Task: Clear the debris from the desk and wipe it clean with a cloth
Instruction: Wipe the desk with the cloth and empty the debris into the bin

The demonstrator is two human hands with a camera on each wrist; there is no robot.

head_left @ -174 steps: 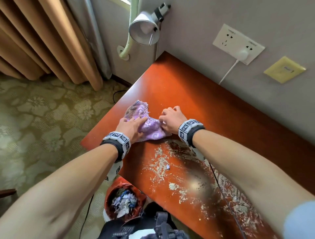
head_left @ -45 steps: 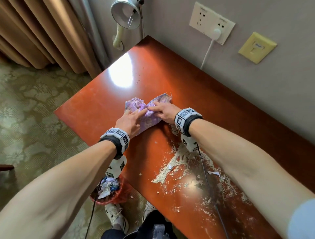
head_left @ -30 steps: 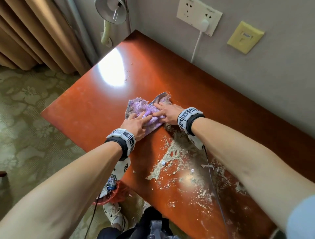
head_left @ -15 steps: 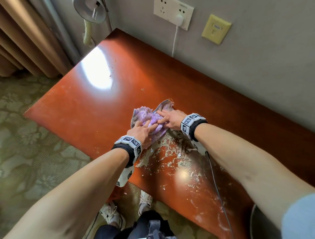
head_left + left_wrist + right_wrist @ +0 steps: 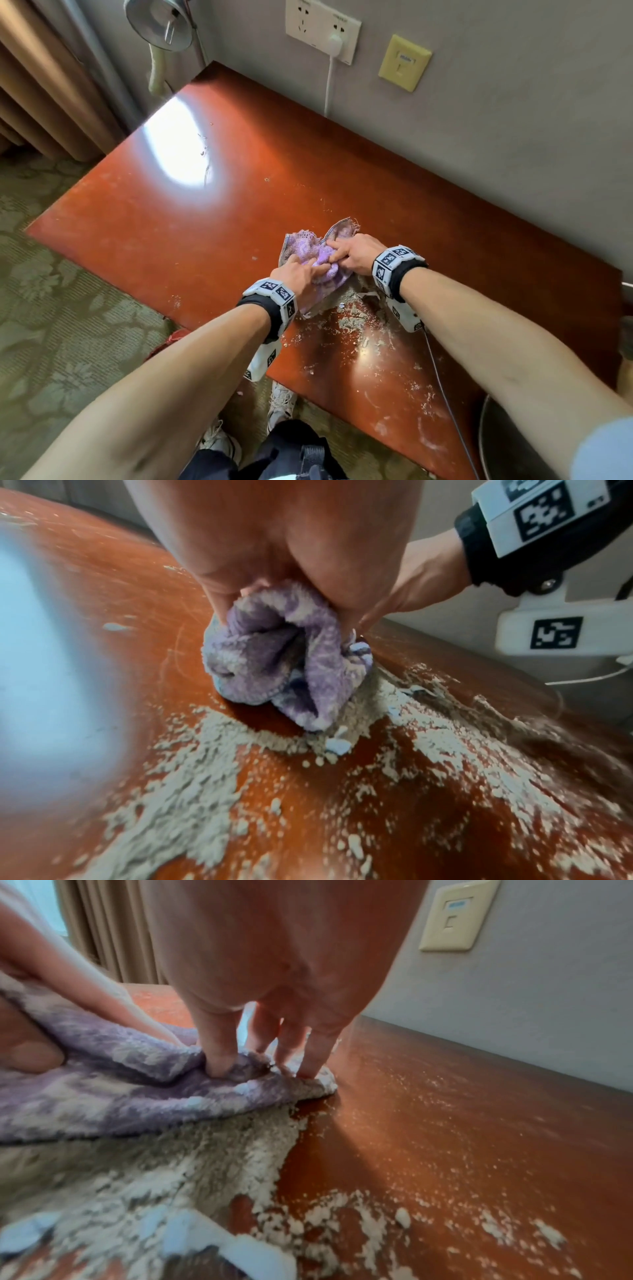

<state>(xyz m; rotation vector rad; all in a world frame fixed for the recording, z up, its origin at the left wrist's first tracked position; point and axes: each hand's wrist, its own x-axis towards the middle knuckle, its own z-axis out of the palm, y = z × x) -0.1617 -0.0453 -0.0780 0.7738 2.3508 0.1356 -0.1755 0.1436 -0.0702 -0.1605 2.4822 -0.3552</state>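
Observation:
A purple-and-white cloth (image 5: 308, 248) lies bunched on the red-brown desk (image 5: 171, 222), near its front edge. My left hand (image 5: 301, 274) grips the cloth's near side, with the thumb and fingers gathering a fold (image 5: 274, 664). My right hand (image 5: 352, 251) presses straight fingers (image 5: 219, 1053) down on the cloth's (image 5: 120, 1096) right end. Pale grey powdery debris (image 5: 352, 318) with small paper scraps is heaped against the cloth's near edge and scattered towards me (image 5: 205, 804), (image 5: 192, 1164).
A wall (image 5: 479, 120) runs along the desk's far edge, with a socket and white plug (image 5: 334, 44) and a yellow plate (image 5: 404, 61). A lamp (image 5: 159, 24) and curtain (image 5: 41, 85) stand at left. A red bin (image 5: 168, 339) sits below the front edge. A thin cable (image 5: 442, 383) crosses the desk at right.
Both hands have slid the cloth rightward along the desk and slightly towards me, pushing the debris into a heap ahead of it. The desk's left part now shows bare.

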